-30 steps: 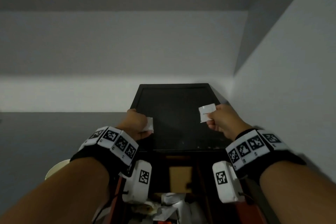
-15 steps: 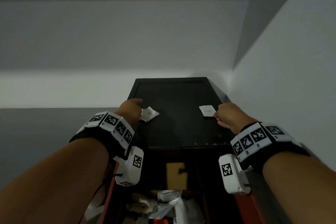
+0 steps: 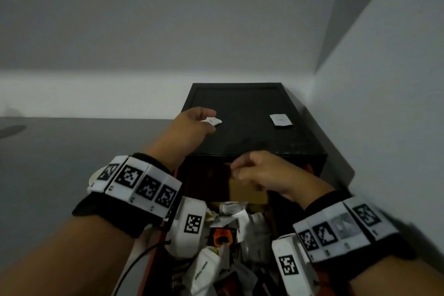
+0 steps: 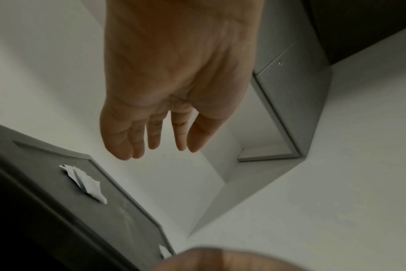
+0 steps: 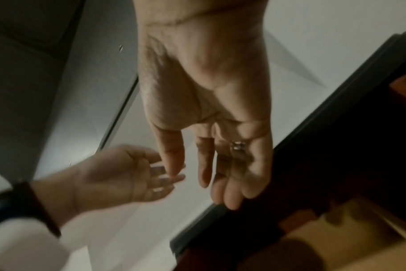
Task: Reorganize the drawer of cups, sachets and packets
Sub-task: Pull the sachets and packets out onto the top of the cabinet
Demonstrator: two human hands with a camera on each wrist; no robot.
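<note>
Two white sachets lie on the black cabinet top [image 3: 240, 142]: the left sachet [image 3: 213, 121] [image 4: 85, 182] and the right sachet [image 3: 280, 119]. My left hand [image 3: 195, 124] [image 4: 151, 144] hovers just beside the left sachet with straight fingers, holding nothing. My right hand [image 3: 259, 172] [image 5: 211, 181] hangs over the back of the open drawer [image 3: 271, 214], fingers loosely curled and empty. The drawer holds a jumble of white packets [image 3: 206, 269] and an orange item [image 3: 222, 235].
A cardboard piece [image 3: 247, 191] stands at the drawer's back. A pale cup rim [image 3: 94, 176] shows left of the drawer, mostly hidden by my left wristband. A white wall [image 3: 384, 127] runs close along the cabinet's right side.
Both hands have let go of their sachets, which now lie on the cabinet top. My right hand has drawn back over the drawer. The view has tilted down.
</note>
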